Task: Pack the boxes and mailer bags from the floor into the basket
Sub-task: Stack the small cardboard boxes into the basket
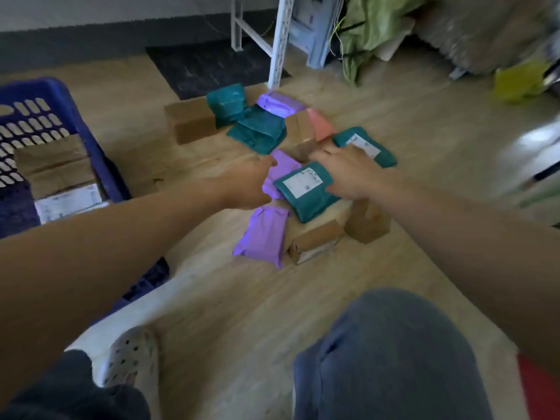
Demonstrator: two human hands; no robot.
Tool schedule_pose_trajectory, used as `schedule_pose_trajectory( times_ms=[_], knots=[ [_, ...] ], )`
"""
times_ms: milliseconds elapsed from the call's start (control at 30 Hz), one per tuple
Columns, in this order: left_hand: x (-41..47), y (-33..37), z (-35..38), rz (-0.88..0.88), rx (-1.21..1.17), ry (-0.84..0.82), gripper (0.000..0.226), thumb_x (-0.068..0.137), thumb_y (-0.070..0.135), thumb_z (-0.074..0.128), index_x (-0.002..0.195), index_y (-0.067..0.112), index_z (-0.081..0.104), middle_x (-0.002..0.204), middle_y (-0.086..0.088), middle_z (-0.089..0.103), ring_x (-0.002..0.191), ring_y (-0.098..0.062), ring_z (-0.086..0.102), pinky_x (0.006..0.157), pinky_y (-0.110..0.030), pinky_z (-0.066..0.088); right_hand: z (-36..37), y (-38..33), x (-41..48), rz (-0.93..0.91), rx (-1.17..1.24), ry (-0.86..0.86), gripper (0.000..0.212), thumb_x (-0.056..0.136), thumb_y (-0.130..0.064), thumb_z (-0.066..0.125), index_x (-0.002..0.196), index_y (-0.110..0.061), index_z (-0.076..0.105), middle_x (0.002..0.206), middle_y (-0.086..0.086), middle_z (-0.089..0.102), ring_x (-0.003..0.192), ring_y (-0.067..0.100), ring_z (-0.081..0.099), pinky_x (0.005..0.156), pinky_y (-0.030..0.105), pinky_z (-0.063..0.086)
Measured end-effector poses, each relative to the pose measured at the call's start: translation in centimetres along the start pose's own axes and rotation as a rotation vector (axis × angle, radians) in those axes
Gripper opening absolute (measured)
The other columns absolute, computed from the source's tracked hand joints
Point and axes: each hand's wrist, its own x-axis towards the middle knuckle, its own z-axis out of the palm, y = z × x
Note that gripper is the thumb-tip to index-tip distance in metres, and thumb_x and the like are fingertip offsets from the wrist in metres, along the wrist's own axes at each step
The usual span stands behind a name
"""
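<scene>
A pile of parcels lies on the wooden floor: teal, purple and pink mailer bags and several brown cardboard boxes. My right hand lies with spread fingers on a teal mailer bag that carries a white label. My left hand reaches to the purple mailer bag beside it, its fingers hidden from view. Another purple bag and a brown box lie nearer to me. The blue basket stands at the left with boxes inside.
A white perforated basket sits close at the lower left. A white metal rack leg, a dark mat and green fabric are at the back. My knee fills the lower middle.
</scene>
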Motion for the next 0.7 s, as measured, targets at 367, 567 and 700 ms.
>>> schedule_pose_trajectory(
  times_ms=[367,567,700],
  knots=[
    [6.6,3.0,13.3,-0.088,0.016,-0.180,0.074,0.078,0.031,0.070,0.139,0.014,0.033,0.134,-0.014,0.045,0.121,-0.030,0.048,0.096,-0.038,0.042,13.7,8.2,-1.0,0.047,0.264,-0.160,0.073,0.085,0.001,0.058,0.148,-0.019,0.027,0.144,0.008,0.038,0.130,0.028,0.041,0.100,0.040,0.042],
    [9.7,3.1,18.7,-0.169,-0.004,-0.250,0.080,0.078,0.039,0.070,0.140,0.011,0.028,0.133,-0.014,0.046,0.117,-0.031,0.051,0.090,-0.038,0.046,19.2,9.5,0.3,0.018,0.347,-0.221,0.082,0.082,0.004,0.061,0.149,-0.022,0.021,0.153,0.003,0.026,0.136,0.027,0.034,0.103,0.042,0.042],
    [11.4,3.1,21.5,-0.189,0.003,-0.284,0.088,0.076,0.037,0.074,0.144,0.011,0.025,0.141,-0.015,0.037,0.123,-0.031,0.047,0.092,-0.035,0.043,21.7,9.6,1.7,-0.036,0.310,-0.223,0.086,0.082,0.000,0.065,0.150,-0.023,0.018,0.156,0.002,0.020,0.140,0.026,0.026,0.106,0.041,0.038]
  ],
)
